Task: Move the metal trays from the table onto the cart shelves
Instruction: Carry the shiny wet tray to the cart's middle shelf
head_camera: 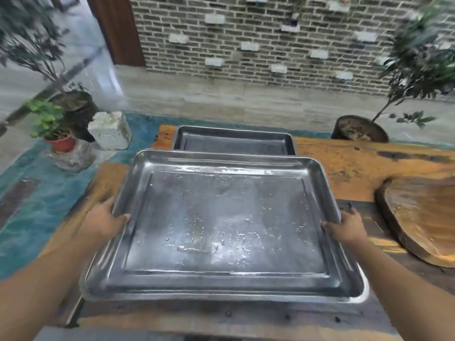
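A large, wet metal tray [226,225] fills the middle of the view, held level just above the wooden table [344,163]. My left hand [104,221] grips its left rim, thumb over the edge. My right hand [347,226] grips the right rim the same way. Another rim shows directly under the held tray along its near edge [103,295], so a tray seems to lie beneath it. Farther back a second, darker metal tray [234,141] lies flat on the table. No cart is in view.
A thick round wooden slab [423,217] lies on the table at the right. Potted plants [56,134] and a pale stone block [110,132] stand on the floor at left, another planter [359,130] behind the table at right. A brick wall [246,40] closes the back.
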